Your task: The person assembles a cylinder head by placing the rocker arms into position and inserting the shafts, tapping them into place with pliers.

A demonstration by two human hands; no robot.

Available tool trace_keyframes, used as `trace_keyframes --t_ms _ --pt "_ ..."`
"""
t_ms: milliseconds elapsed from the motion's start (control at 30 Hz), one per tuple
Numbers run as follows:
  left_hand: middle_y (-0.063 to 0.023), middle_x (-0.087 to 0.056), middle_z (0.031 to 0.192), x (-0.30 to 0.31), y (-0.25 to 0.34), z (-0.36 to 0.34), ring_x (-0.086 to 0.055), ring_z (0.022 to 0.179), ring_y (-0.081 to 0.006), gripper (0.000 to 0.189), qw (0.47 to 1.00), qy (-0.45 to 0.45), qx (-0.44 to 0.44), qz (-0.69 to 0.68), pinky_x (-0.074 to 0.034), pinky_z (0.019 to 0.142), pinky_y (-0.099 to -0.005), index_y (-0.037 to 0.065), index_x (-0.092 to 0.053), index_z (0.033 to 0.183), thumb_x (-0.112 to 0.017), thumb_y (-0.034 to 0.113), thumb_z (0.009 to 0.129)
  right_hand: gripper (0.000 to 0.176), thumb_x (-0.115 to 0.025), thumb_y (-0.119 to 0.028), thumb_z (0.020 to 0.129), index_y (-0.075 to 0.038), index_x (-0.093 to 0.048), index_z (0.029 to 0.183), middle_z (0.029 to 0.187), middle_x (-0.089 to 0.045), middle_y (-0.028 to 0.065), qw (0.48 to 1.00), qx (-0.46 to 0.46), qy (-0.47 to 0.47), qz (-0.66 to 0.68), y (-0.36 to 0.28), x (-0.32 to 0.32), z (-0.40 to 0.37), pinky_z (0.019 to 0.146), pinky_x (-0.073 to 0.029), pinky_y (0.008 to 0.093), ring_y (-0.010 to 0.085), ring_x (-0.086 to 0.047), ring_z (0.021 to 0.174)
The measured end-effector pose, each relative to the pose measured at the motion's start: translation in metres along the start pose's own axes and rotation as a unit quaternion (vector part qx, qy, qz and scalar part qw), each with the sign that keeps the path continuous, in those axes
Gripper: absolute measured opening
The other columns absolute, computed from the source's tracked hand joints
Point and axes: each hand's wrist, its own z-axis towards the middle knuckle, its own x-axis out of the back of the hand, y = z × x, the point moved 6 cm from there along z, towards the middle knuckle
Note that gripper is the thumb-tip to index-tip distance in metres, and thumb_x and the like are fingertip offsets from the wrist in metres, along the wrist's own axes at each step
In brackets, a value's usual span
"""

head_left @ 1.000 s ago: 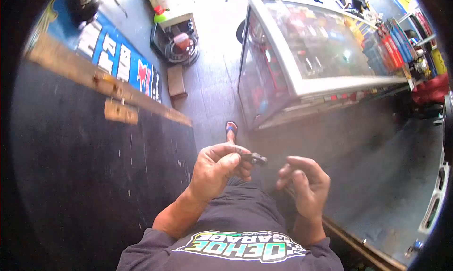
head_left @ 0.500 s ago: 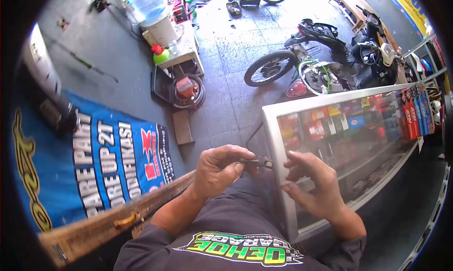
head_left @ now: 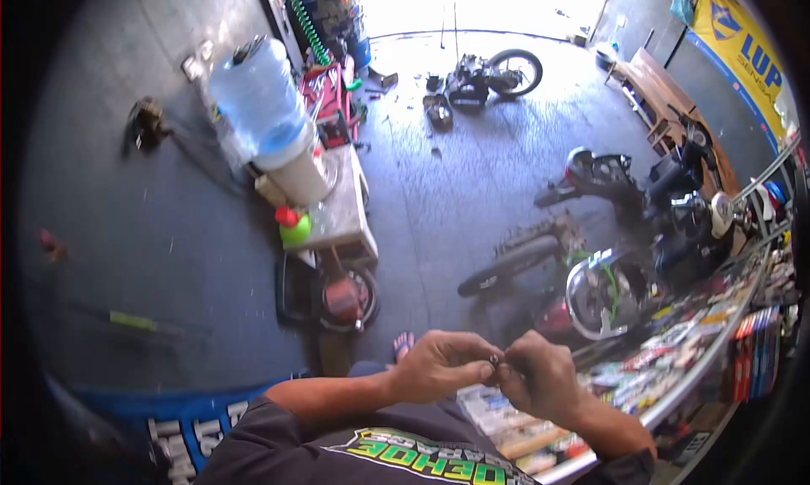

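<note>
My left hand (head_left: 440, 368) pinches a small dark part (head_left: 495, 362) between thumb and forefinger, in front of my chest. My right hand (head_left: 542, 379) meets it from the other side, fingers curled and closed, their tips at the same part. Little of the part shows between the fingertips, and its kind cannot be made out. Below the hands is the dark shirt (head_left: 396, 430) with a green and yellow print. The glass display case (head_left: 675, 409), full of packaged goods, lies just beneath and beyond my right hand.
A partly dismantled motorcycle (head_left: 591, 274) stands beyond the case, and another bike section (head_left: 481, 80) lies farther back. On the left, a water dispenser bottle (head_left: 260, 92) stands by a small table (head_left: 350, 223), with a wheel (head_left: 350, 299) below. A blue banner (head_left: 198, 430) hangs at lower left.
My right hand has gone from open and apart to closed against the part in my left hand. The view has tilted up toward the bright doorway.
</note>
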Motion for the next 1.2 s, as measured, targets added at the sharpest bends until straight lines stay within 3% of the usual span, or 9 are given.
trace_keyframes --t_ms 67,200,333,467,567,667,867,1100,1200 --pt "-0.0100 -0.070 0.105 0.030 0.023 0.047 -0.064 0.098 -0.0127 0.021 0.999 -0.015 0.023 0.043 -0.053 0.090 -0.0288 -0.006 -0.064 0.116 -0.060 -0.001 0.096 0.016 -0.070 -0.009 0.083 -0.004 -0.057 0.091 0.065 -0.057 0.0086 0.999 0.011 0.025 -0.021 0.035 -0.001 0.040 0.046 -0.048 0.0367 0.0270 -0.060 0.049" --pt "-0.0087 -0.070 0.101 0.079 0.035 0.135 -0.065 0.094 -0.0120 0.020 0.995 -0.016 0.056 -0.076 -0.053 0.088 -0.0284 -0.006 -0.063 0.116 -0.059 0.000 0.097 0.011 -0.056 -0.009 0.092 -0.002 -0.057 0.084 0.061 -0.058 0.0087 0.968 -0.191 0.159 -0.026 0.109 0.014 0.099 0.046 -0.046 0.0350 0.0210 -0.060 0.049" --pt "-0.0074 -0.071 0.098 0.158 0.072 0.217 -0.065 0.089 -0.0121 0.018 0.997 -0.001 0.078 -0.027 -0.054 0.084 -0.0296 -0.005 -0.064 0.113 -0.057 0.000 0.097 0.020 -0.049 -0.017 0.104 -0.005 -0.057 0.090 0.059 -0.047 -0.0026 0.821 -0.417 0.304 0.246 0.240 0.010 0.138 0.043 -0.032 0.0212 0.0036 -0.041 0.048" --pt "-0.0108 -0.070 0.093 0.281 0.126 0.308 -0.067 0.084 -0.0152 0.016 0.988 0.150 0.014 0.034 -0.056 0.080 -0.0320 -0.006 -0.064 0.107 -0.055 0.000 0.095 0.017 -0.052 -0.015 0.102 -0.004 -0.060 0.092 0.061 -0.048 -0.0036 0.768 -0.510 0.306 0.239 0.406 0.010 0.183 0.041 -0.031 0.0201 0.0029 -0.040 0.046" --pt "-0.0122 -0.070 0.090 0.378 0.160 0.387 -0.068 0.081 -0.0179 0.016 0.976 0.218 -0.006 0.018 -0.058 0.076 -0.0342 -0.006 -0.065 0.104 -0.054 0.002 0.095 0.016 -0.060 -0.015 0.098 -0.002 -0.065 0.090 0.065 -0.055 -0.0017 0.809 -0.498 0.244 0.196 0.505 0.012 0.268 0.047 -0.035 0.0220 0.0043 -0.046 0.053" --pt "-0.0114 -0.070 0.087 0.439 0.208 0.443 -0.069 0.078 -0.0196 0.017 0.961 0.274 0.009 0.023 -0.059 0.074 -0.0356 -0.004 -0.065 0.102 -0.052 0.005 0.095 0.020 -0.063 -0.015 0.096 0.003 -0.065 0.088 0.066 -0.059 0.0014 0.901 -0.410 0.130 0.062 0.515 0.036 0.421 0.054 -0.041 0.0269 0.0071 -0.051 0.060" --pt "-0.0098 -0.070 0.087 0.566 0.294 0.507 -0.068 0.075 -0.0162 0.016 0.932 0.360 -0.038 -0.026 -0.058 0.072 -0.0318 -0.002 -0.067 0.100 -0.055 0.008 0.095 0.014 -0.067 -0.010 0.093 0.003 -0.066 0.091 0.068 -0.065 0.0076 0.927 -0.354 -0.049 0.111 0.570 0.006 0.659 0.057 -0.047 0.0262 0.0081 -0.058 0.062" --pt "-0.0135 -0.071 0.087 0.825 0.340 0.525 -0.069 0.067 -0.0208 0.016 0.832 0.547 -0.055 -0.079 -0.061 0.067 -0.0377 0.000 -0.063 0.098 -0.054 0.011 0.091 0.018 -0.066 -0.017 0.091 -0.001 -0.068 0.100 0.091 -0.071 0.0185 0.950 -0.251 -0.172 0.074 0.675 -0.137 0.908 0.074 -0.054 0.0410 0.0370 -0.069 0.084" --pt "-0.0109 -0.070 0.085 0.948 0.382 0.550 -0.068 0.068 -0.0177 0.015 0.820 0.567 -0.053 -0.058 -0.059 0.063 -0.0324 0.000 -0.063 0.098 -0.055 0.010 0.092 0.024 -0.064 -0.020 0.091 -0.002 -0.067 0.107 0.102 -0.070 0.0188 0.957 -0.220 -0.190 0.009 0.716 -0.201 0.991 0.082 -0.054 0.0430 0.0378 -0.067 0.094"
